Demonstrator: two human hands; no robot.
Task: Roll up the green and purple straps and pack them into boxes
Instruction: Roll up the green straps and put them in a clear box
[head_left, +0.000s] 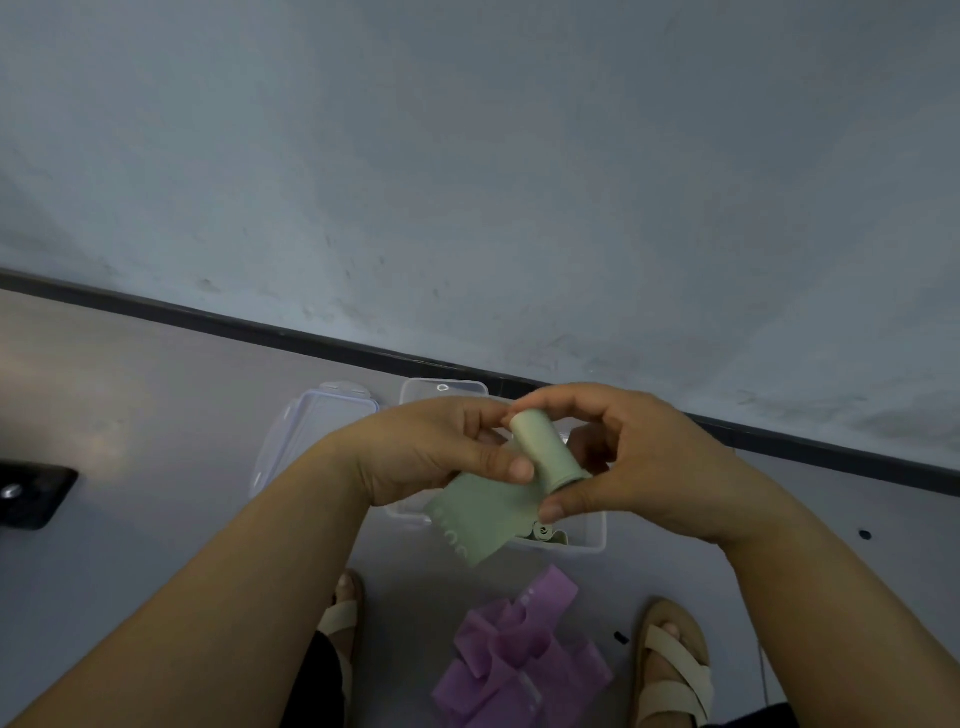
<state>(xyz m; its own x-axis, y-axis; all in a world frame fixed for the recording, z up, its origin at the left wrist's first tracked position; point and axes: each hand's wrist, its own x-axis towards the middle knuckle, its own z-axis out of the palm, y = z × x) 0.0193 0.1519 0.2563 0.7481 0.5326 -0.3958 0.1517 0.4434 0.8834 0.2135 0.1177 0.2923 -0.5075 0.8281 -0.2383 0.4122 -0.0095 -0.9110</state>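
Observation:
A pale green strap (530, 452) is partly rolled into a tight cylinder, with its loose tail (483, 519) hanging down. My left hand (431, 452) pinches the left side of the roll and my right hand (623, 457) grips its right end. Both hands hover over a clear plastic box (592, 535) on the floor, which holds rolled green straps (543, 532) at its near edge. A loose heap of purple straps (519, 654) lies on the floor between my feet.
The box's clear lid (306, 431) lies flat to the left of the box. A dark object (31, 493) sits at the far left. The wall with a black baseboard (260, 327) runs just behind the box. My sandalled feet (675, 665) flank the purple heap.

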